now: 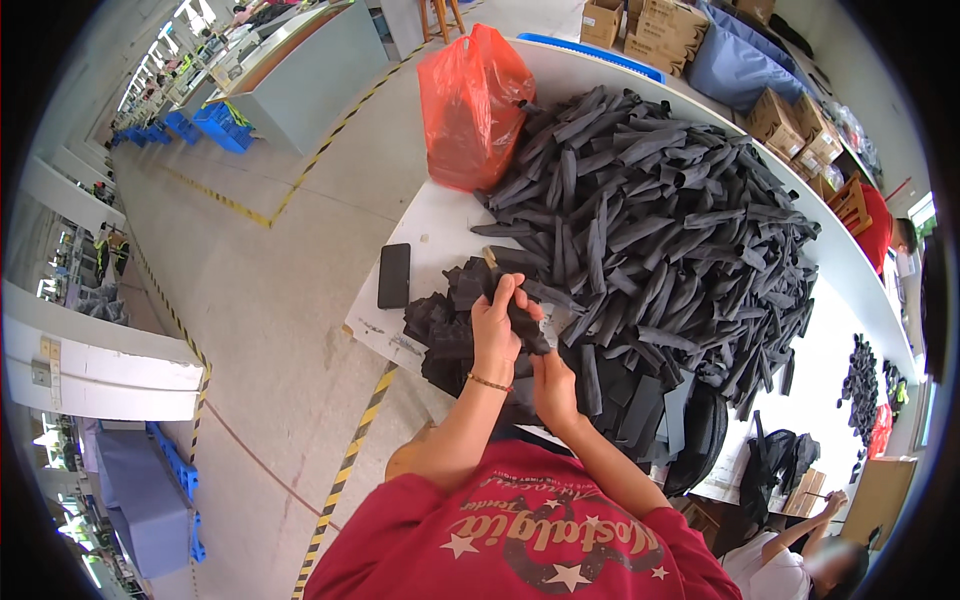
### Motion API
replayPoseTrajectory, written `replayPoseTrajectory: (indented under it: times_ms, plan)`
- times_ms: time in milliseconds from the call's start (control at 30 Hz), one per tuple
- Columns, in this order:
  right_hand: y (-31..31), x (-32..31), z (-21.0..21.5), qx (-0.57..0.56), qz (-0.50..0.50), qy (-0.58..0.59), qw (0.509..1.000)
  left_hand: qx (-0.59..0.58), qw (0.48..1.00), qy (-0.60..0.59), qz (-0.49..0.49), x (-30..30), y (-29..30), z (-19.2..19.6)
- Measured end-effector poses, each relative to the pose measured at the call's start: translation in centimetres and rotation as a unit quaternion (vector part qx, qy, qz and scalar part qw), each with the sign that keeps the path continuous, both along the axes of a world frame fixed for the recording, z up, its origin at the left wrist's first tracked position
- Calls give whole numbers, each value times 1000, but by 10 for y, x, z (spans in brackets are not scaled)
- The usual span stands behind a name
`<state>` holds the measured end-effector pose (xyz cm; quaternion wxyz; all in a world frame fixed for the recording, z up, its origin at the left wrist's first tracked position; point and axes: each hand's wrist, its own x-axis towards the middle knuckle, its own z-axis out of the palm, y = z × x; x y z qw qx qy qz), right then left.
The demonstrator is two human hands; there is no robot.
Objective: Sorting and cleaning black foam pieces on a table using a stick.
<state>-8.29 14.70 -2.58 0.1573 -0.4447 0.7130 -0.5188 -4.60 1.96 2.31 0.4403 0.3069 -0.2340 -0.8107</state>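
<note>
My left hand (496,325), with a thin bracelet at the wrist, is closed around a dark fabric strip (525,326). Just below it, the fingers of my right hand (553,385) pinch the strip's lower end. A narrow tan tip (490,257) sticks out above my left hand; what it belongs to is hidden. Crumpled black fabric pieces (430,322) lie beside and under my left hand. Beyond both hands, a large heap of dark grey folded fabric strips (660,220) covers much of the white table (437,212).
A black phone (394,276) lies near the table's left edge. At the far end stands a red plastic bag (475,110). Flat dark panels (640,415) and a black padded piece (700,438) sit right of me. Another person (790,565) works at the lower right.
</note>
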Motion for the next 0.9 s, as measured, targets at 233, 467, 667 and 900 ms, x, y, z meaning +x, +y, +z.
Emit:
replayPoseTrajectory:
  times_ms: [233,467,667,900]
  plan:
    - [43,8,-9,76,30,-15,997,33,996,-76,46,6,-15,-5]
    - [91,-7,3,121,48,-43,991,67,992,-33,103,5,-31,-14]
    - [87,-12,-8,107,41,-22,993,59,992,-80,-73,9,29,-16]
    - [137,-21,45,212,166,-131,954,101,989,-51,90,40,-42,-57]
